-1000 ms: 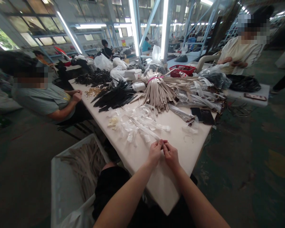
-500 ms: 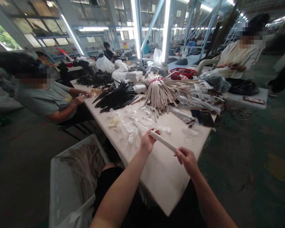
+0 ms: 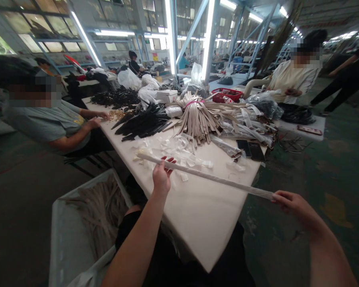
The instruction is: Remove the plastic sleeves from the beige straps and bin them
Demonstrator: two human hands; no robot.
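A long, narrow pale strip (image 3: 218, 178) is stretched across the front of the table, sloping down to the right. My left hand (image 3: 162, 175) is closed around it near its left end, thumb on the near side and fingertips showing beyond. Past that hand a short end sticks out to the left. My right hand (image 3: 294, 205) pinches the other end, out beyond the table's right edge. Thin whitish plastic scraps (image 3: 179, 153) lie on the table just behind the strip. Whether the strip is wrapped in film, I cannot tell.
A bundle of beige strips (image 3: 197, 119) with a pink tie stands mid-table, with black strips (image 3: 146, 123) left of it. Two dark phone-like objects (image 3: 253, 149) lie near the right edge. A pale bin (image 3: 58, 223) of strips stands at lower left. Co-workers sit left and right.
My right hand has moved far to the right, and much more of the strip now shows between my hands. My left hand has shifted a little left.
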